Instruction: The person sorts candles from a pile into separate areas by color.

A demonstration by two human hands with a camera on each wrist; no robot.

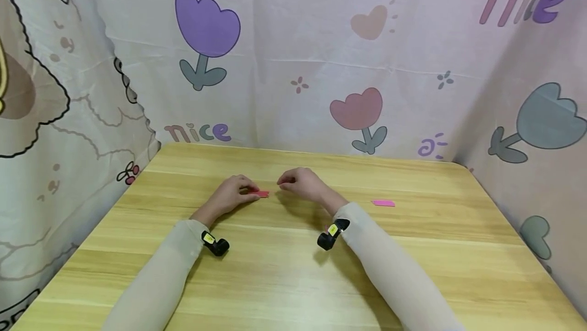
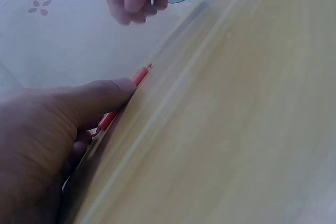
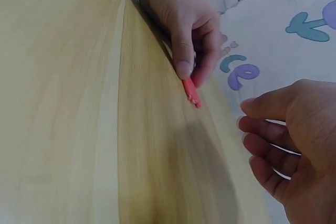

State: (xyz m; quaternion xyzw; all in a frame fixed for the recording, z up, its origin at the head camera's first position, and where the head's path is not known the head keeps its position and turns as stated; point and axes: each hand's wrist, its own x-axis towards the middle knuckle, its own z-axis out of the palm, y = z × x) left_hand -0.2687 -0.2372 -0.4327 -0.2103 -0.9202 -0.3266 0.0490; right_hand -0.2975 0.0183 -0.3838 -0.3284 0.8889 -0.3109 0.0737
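Observation:
My left hand (image 1: pixel 233 193) rests low at the table's middle left, pinching a small bundle of thin red sticks (image 1: pixel 261 194) between thumb and fingers. In the left wrist view, the thumb lies along a red stick (image 2: pixel 138 76) with a thin, narrow tip at each end. The bundle's near end (image 3: pixel 193 98) pokes out past the fingertips in the right wrist view. Just right of it, my right hand (image 1: pixel 300 183) hovers above the table, fingers loosely bent with nothing visible between them. Its thumb and fingertips (image 3: pixel 247 106) are apart from the red bundle.
A short row of pink sticks (image 1: pixel 383 203) lies on the wooden table (image 1: pixel 275 280) to the right of my right hand. A printed cloth (image 1: pixel 284 25) with flowers and lettering hangs behind the far edge and along the sides.

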